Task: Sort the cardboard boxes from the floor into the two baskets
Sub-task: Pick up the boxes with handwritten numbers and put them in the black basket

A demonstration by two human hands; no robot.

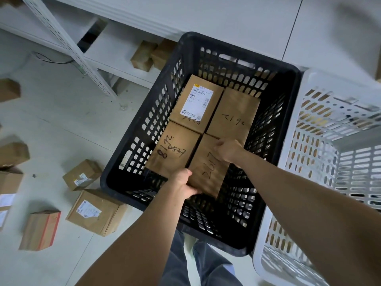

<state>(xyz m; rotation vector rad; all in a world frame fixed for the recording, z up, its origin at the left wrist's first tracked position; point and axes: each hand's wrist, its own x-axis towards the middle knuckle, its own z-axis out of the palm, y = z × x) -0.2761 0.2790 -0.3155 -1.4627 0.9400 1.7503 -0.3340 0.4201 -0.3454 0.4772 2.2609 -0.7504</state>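
A black basket [276, 71] stands in front of me with a white basket [309, 83] touching its right side. Inside the black one lie three brown cardboard boxes: one with a white label [191, 104], one marked in pen at the back right [235, 114], one at the front left [173, 151]. A fourth box [208, 168], marked "2617", sits low in the front right slot. My left hand [185, 185] grips its near corner and my right hand [226, 150] grips its far edge.
Several cardboard boxes lie on the pale floor to the left, among them one [94, 211] and another [82, 174] close to the black basket. White metal shelving [68, 42] runs along the back, with boxes [144, 55] on its low shelf.
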